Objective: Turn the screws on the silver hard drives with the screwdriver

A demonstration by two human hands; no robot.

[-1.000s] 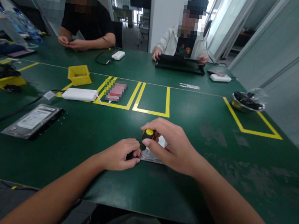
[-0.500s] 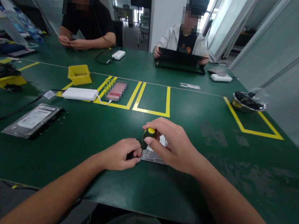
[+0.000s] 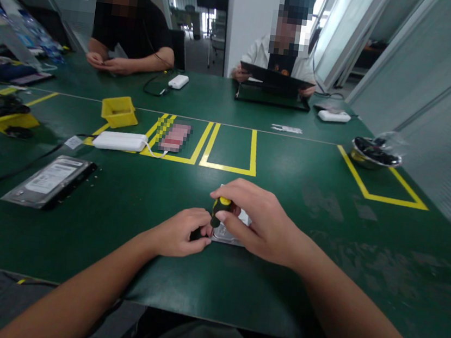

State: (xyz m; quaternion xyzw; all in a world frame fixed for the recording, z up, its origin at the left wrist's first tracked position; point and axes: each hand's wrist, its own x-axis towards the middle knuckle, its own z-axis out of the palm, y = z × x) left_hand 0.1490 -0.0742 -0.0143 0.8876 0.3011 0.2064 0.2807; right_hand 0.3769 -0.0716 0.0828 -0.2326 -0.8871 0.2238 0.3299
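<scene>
My right hand is closed around the black-and-yellow handle of a screwdriver, held nearly upright with its tip pointing down. Below it a silver hard drive lies on the table, partly covered by my right hand. At the drive's left end, my left hand is closed with fingertips and thumb against its edge. The screwdriver's tip is beside those fingertips and hard to make out. Another hard drive, with a white label, lies to the left, with several small bits beside it.
A white power bank is cabled to a pixelated phone. Behind it stands a yellow bin. A metal bowl of dark parts is at the right. Across the table, one person holds a black panel; another sits at left.
My right hand and the screwdriver have shifted slightly left, while my left hand stays at the drive's edge. Across the table, the black panel has tilted.
</scene>
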